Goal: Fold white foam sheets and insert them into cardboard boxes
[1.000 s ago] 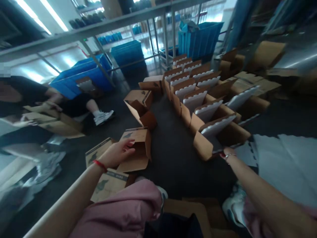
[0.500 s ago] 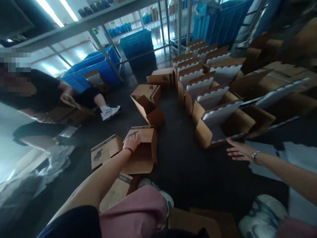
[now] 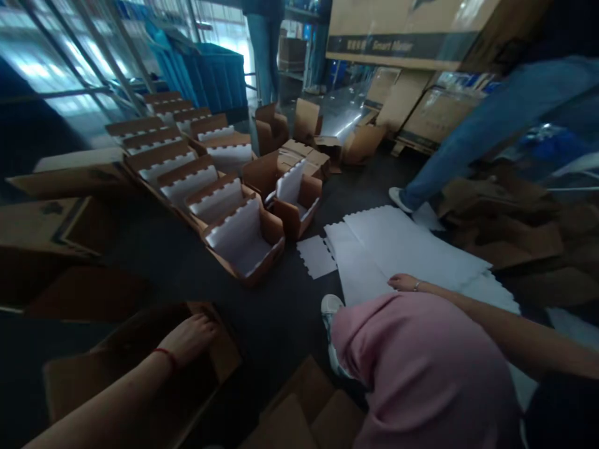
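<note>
My left hand [image 3: 195,337] is closed over the edge of an open cardboard box [image 3: 70,380] at the lower left; the box interior is dark and the fingertips are partly hidden. On the right, my right hand [image 3: 401,282] lies low over a spread of white foam sheets [image 3: 416,240] with scalloped edges, its fingers together at a sheet's edge. Beside the stack lies a small white foam piece [image 3: 317,257]. In the middle, rows of open cardboard boxes stand with white foam liners [image 3: 241,234] upright inside them.
A person in jeans [image 3: 468,134] stands at the right by a heap of flattened cardboard [image 3: 510,231]. Large cartons [image 3: 412,34] and a blue bin [image 3: 210,75] are behind. Closed boxes [image 3: 42,224] sit at the left, and open flaps [image 3: 309,399] show near my knee.
The view has swung right. My right hand has moved from the air beside the lined boxes onto the white foam sheets. My left hand is still at an open box.
</note>
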The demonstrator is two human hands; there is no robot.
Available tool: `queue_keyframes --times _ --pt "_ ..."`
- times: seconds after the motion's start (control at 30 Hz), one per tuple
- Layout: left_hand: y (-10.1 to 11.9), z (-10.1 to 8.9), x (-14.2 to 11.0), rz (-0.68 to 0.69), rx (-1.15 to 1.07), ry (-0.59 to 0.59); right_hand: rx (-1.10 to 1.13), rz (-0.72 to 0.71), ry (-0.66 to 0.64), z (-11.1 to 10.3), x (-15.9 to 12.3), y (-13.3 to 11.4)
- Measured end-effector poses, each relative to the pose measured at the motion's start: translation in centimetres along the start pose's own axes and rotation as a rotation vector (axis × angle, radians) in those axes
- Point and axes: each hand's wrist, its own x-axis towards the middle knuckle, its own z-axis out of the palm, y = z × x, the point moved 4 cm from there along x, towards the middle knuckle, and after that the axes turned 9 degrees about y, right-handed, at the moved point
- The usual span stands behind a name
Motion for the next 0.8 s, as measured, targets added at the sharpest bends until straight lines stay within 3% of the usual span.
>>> queue_keyframes --times 0.07,0.2,0.33,0.4,0.47,0.6,0.7,0.8 --pt "2.3 0.0 3.2 0.079 0.11 -0.077 0.004 0.003 0.03 2.3 0.2 2.9" --pt "6.7 -2.4 7.0 0.003 0.192 -0.169 -0.005 0.049 0.152 5.4 0.9 8.0" --pt "12.9 -4.4 9.9 0.074 -0.028 -0.206 -0.158 -0.003 0.349 5.5 3.3 11.4" --pt "15.5 -3.8 11.6 0.099 -0.079 -0.226 -0.284 -0.021 0.369 5.3 5.1 12.6" --pt "17.6 -2.4 13.5 0.125 -0.113 -0.264 -0.324 0.013 0.296 5.2 6.9 13.7" --pt "20.9 0.0 18.1 0.187 -0.215 -0.267 -0.273 0.029 0.135 4.4 9.6 15.0" --pt "23.2 0.2 21.7 0.215 -0.283 -0.199 -0.279 0.012 0.125 3.4 10.5 14.5" --pt "25.8 0.0 25.5 0.169 -0.492 -0.095 -0.295 0.023 0.161 2.8 9.5 12.2"
